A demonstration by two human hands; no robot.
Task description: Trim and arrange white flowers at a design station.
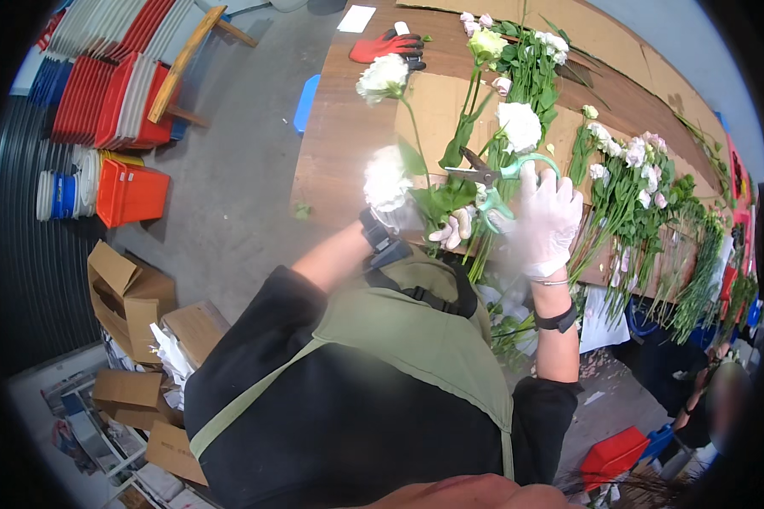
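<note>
My left hand [453,229], in a thin white glove, is closed around several leafy stems at the near edge of the table. White ruffled blooms [385,178] rise on its left side, and another white bloom [519,128] stands beyond it. My right hand [551,216], also gloved, grips floral scissors [491,178] by their mint-green handles. The dark blades are parted and point left, just above the leaves of the held stems. Leaves and the blooms hide part of my left hand. Cut stem ends [482,257] hang below it, against my green apron [414,331].
Pale pink and white lisianthus [636,156] lie in bunches along the wooden table [331,133], partly over cardboard [420,95]. A red-and-black work glove [388,48] rests near the far left edge. Cardboard boxes [134,318] and orange bins [134,194] stand left. Another person [687,382] works at lower right.
</note>
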